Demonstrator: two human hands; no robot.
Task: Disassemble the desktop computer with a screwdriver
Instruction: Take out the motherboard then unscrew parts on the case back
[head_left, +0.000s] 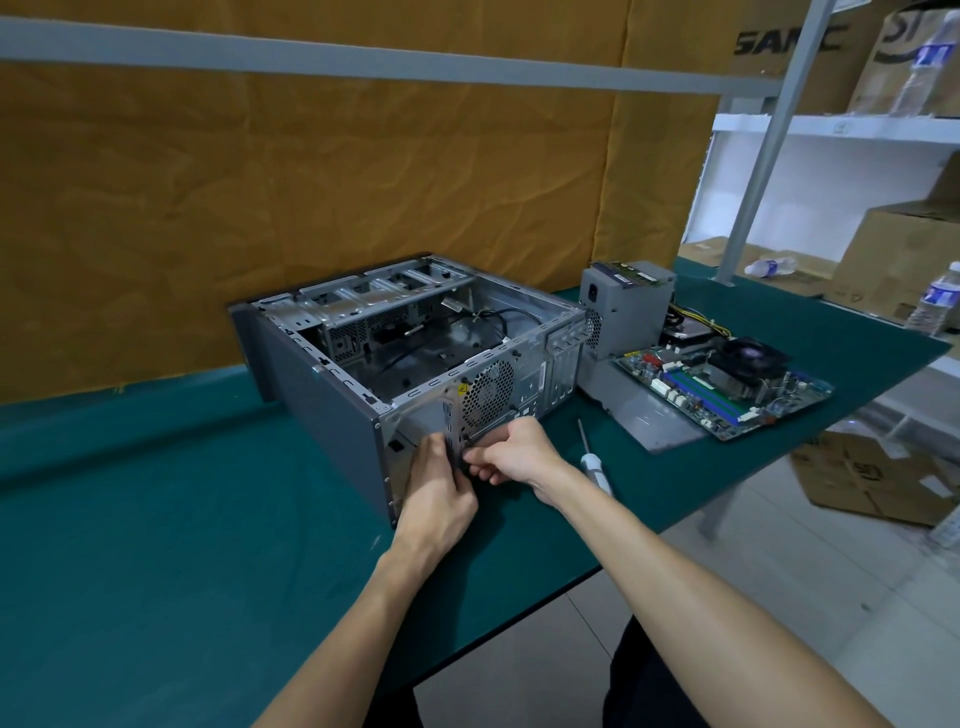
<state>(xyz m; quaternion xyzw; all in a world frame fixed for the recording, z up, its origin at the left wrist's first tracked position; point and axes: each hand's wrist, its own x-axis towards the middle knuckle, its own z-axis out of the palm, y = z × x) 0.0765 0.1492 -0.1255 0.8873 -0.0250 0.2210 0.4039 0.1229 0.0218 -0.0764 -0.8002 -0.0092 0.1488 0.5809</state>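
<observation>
At the near rear corner of the case (332, 415), we have both hands bunched on one small dark part that sits against the rear panel, just below the fan grille (487, 391). Left hand (436, 486) comes up from below, fingers curled toward the panel and touching the dark piece; right hand (511, 452) comes in from the right, thumb and forefinger pinching the same piece. What the part is, clip or connector, we can't tell; the fingers hide most of it. The case lies open side up on the green table (156, 519), long axis running from the near-right corner back to the far left, interior mostly stripped apart from a few black cables. Key relation: the screwdriver (592, 457) lies on the table just to the right of the right hand, tip pointing away from us, handle toward us and partly behind the right wrist. So the right hand is clearly the nearer one, and the handle is the end it would meet first. We judge this part is being freed by hand, not by tool. Already out and parked further right: power supply (623, 306) and motherboard (727, 384), well apart from the hands.
</observation>
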